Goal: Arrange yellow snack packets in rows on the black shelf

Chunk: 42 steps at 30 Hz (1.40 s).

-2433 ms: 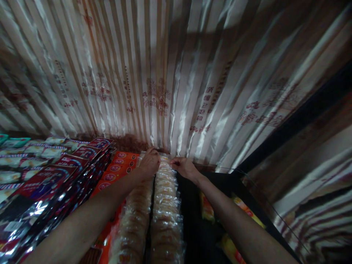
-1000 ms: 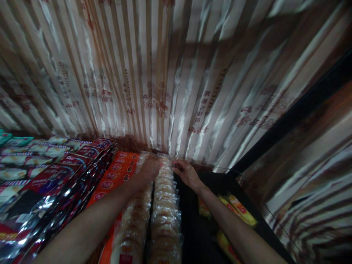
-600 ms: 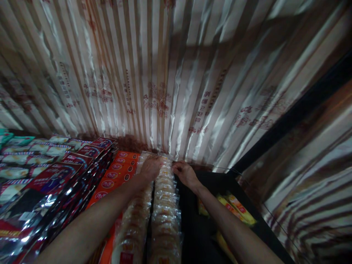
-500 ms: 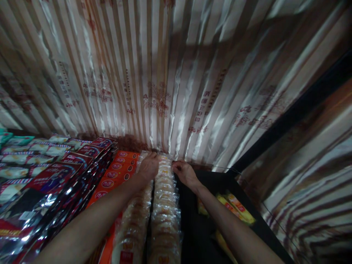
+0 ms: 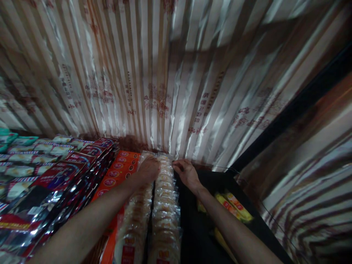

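Observation:
Two side-by-side rows of clear-wrapped round flat breads or pastries run away from me, a left row [image 5: 134,223] and a right row [image 5: 166,216]. At the far end, my left hand [image 5: 150,168] lies over the left row, its curled fingers at the left edge of the right row's farthest packet [image 5: 164,161]. Opposite it, my right hand [image 5: 187,173] has thumb and forefinger bent toward each other at that packet's right edge. The wrapper between the fingertips is too dim and blurred to make out clearly.
Orange printed packs [image 5: 118,170] lie left of the rows, then dark red glossy packets [image 5: 63,172] and small white striped packs [image 5: 44,157]. Yellow packets [image 5: 233,205] rest on the black tabletop [image 5: 192,220] under my right forearm. A pleated printed curtain [image 5: 159,73] hangs behind.
Both hands stay at the far end of the rows. My right thumb and forefinger have parted slightly. The view has shifted a little.

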Each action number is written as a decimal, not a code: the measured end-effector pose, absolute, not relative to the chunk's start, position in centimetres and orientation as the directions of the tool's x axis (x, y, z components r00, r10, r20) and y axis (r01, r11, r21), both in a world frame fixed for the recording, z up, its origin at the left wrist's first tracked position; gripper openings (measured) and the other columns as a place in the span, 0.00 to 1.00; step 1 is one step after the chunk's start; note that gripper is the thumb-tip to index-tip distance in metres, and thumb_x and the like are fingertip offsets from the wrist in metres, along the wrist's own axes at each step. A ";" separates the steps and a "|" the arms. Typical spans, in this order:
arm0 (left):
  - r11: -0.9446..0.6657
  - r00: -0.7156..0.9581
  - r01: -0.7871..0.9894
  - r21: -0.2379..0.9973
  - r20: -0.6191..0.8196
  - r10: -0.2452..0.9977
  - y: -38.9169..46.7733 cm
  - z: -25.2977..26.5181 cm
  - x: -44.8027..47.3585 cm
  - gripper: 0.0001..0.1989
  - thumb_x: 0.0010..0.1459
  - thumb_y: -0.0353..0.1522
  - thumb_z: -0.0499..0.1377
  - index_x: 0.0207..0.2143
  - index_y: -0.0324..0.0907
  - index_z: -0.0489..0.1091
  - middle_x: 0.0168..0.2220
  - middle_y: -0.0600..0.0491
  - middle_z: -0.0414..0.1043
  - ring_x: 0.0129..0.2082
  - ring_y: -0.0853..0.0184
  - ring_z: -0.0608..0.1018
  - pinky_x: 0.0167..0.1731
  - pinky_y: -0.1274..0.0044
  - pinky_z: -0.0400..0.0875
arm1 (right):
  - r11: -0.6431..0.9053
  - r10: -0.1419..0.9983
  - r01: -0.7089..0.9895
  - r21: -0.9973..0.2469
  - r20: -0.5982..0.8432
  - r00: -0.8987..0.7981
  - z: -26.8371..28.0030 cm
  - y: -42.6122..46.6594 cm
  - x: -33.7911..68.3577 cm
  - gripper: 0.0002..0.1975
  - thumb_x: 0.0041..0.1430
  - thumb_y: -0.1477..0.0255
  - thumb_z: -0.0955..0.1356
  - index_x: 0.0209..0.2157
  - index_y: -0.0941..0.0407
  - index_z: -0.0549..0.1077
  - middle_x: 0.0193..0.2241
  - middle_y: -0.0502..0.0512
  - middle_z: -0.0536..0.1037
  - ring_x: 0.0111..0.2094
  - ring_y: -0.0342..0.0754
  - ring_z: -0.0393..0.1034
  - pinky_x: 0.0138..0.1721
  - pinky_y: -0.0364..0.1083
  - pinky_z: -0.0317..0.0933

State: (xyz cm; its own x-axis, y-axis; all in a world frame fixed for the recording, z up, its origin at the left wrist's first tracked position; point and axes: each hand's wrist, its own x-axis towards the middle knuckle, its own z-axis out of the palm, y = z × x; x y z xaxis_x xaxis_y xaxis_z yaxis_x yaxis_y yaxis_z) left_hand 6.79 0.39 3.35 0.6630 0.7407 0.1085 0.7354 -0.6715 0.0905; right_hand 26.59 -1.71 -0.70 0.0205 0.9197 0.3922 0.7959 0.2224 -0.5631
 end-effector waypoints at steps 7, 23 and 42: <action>-0.600 0.594 0.797 0.075 0.083 0.800 0.2 3.2 7.2 0.11 0.54 0.25 0.50 0.31 0.33 0.72 0.35 0.42 0.75 0.38 0.60 0.75 0.44 0.70 0.64 | 0.182 0.982 0.786 -0.591 0.152 -0.114 -0.1 -3.0 26.4 0.14 0.56 0.61 0.62 0.28 0.53 0.74 0.25 0.50 0.76 0.27 0.45 0.70 0.31 0.42 0.61; -0.772 0.752 0.635 -0.018 0.243 0.613 -2.5 3.4 6.5 0.09 0.57 0.28 0.50 0.31 0.39 0.70 0.34 0.48 0.71 0.40 0.63 0.70 0.47 0.71 0.62 | 0.080 0.993 0.767 -0.637 0.116 -0.007 -0.3 -2.8 25.3 0.07 0.51 0.67 0.65 0.28 0.54 0.74 0.27 0.50 0.78 0.28 0.44 0.71 0.32 0.42 0.62; -0.670 0.661 0.742 0.011 0.153 0.734 -2.6 2.1 6.7 0.09 0.54 0.24 0.51 0.35 0.32 0.69 0.36 0.40 0.73 0.40 0.60 0.73 0.48 0.70 0.62 | 0.082 0.996 0.855 -0.512 0.069 -0.054 1.2 -4.9 25.1 0.02 0.49 0.70 0.68 0.26 0.52 0.74 0.25 0.47 0.77 0.27 0.43 0.70 0.27 0.40 0.57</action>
State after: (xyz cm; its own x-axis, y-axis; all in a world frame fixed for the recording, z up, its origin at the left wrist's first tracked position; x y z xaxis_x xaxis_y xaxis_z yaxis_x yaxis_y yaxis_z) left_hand 6.68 -2.57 2.13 0.6613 0.7343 0.1534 0.7419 -0.6704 0.0108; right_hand 25.08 -4.86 1.21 -0.0542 0.9962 0.0687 0.8552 0.0818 -0.5118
